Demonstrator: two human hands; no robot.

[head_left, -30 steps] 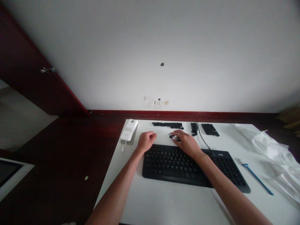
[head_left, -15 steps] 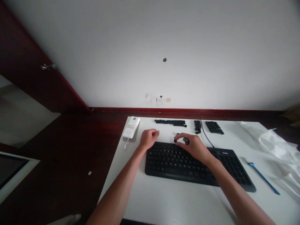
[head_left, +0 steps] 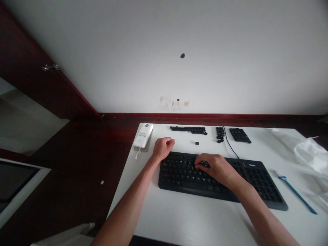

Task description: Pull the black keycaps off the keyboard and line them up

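Observation:
A black keyboard (head_left: pixel 220 181) lies across the white table (head_left: pixel 194 222). My right hand (head_left: pixel 217 167) is over the upper middle of the keyboard, fingers pinched on a small black keycap at the key rows. My left hand (head_left: pixel 163 147) rests curled in a loose fist on the table just off the keyboard's top left corner; nothing shows in it. One loose black keycap (head_left: pixel 196 143) sits on the table behind the keyboard. A row of removed keycaps (head_left: pixel 188 129) lies along the far edge, with two more clusters (head_left: pixel 219 134) (head_left: pixel 240 135) to its right.
A white power bank (head_left: pixel 142 136) with a short cable lies at the table's far left corner. A blue brush-like tool (head_left: pixel 296 192) lies right of the keyboard, with white cloth (head_left: pixel 309 153) beyond it. The keyboard's cable (head_left: pixel 229 145) runs to the far edge. Dark red floor lies to the left.
My right hand came back from the loose keycaps behind the keyboard and down onto the key rows with a keycap pinched in it. The left hand stayed put.

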